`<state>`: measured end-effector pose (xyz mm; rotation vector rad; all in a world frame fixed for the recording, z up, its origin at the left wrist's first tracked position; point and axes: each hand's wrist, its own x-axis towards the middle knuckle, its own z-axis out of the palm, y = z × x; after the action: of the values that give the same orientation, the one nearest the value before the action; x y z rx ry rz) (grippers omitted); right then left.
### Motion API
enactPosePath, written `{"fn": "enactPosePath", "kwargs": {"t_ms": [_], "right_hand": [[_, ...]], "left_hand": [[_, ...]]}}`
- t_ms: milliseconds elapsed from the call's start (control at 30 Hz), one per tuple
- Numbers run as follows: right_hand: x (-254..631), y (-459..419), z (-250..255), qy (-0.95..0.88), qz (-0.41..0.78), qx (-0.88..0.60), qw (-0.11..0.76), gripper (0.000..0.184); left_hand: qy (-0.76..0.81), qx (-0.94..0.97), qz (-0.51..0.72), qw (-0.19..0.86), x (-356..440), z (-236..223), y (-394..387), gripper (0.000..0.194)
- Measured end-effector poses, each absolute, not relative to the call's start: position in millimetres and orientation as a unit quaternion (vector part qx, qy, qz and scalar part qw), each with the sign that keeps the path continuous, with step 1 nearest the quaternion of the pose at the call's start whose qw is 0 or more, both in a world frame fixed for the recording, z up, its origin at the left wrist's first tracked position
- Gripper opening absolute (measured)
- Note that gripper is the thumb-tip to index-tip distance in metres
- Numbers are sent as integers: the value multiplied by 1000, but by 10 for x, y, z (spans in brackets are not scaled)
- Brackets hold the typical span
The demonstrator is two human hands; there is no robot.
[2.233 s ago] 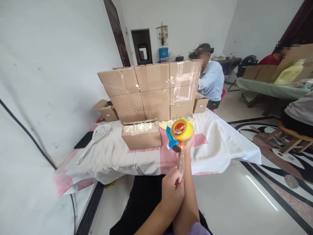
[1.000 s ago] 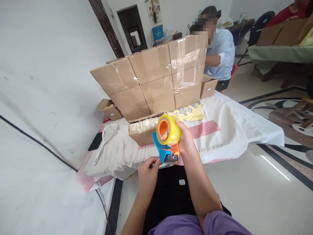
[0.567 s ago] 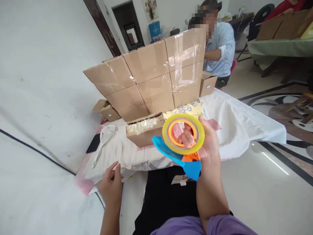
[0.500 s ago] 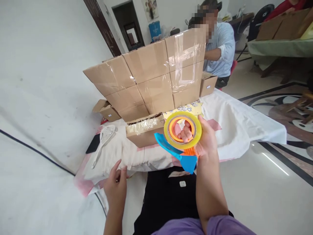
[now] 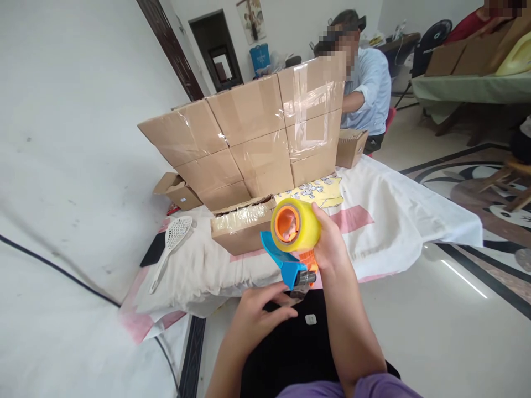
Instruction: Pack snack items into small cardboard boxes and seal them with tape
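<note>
My right hand is closed around a tape dispenser with a blue and orange body and a black roller, its fingers showing through the core. A thick roll of yellowish clear tape is mounted on it. Just below the blue end, my left hand is open, thumb and forefinger apart beside a short see-through strip by the roller. Whether a fingertip touches that strip I cannot tell. Behind the dispenser lies a narrow cardboard box with clear tape over its top.
A wall of taped cardboard boxes stands across the white cloth-covered table. At left lie a white slotted ladle and a dark flat object. A yellow patterned sheet is behind the tape. A person sits beyond the boxes.
My left hand has come right and inward to the dispenser's lower end. The dispenser has turned in my right hand, so the tape roll's side and the black roller now show.
</note>
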<state>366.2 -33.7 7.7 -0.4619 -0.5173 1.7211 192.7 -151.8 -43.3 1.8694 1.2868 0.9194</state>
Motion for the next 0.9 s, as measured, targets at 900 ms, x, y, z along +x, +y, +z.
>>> {"fn": "enactPosePath", "kwargs": {"t_ms": [900], "right_hand": [[3471,-545,159,-258,540,-217,771,32]], "left_hand": [[665,457,519,284,2106,83,-1847,18]]}}
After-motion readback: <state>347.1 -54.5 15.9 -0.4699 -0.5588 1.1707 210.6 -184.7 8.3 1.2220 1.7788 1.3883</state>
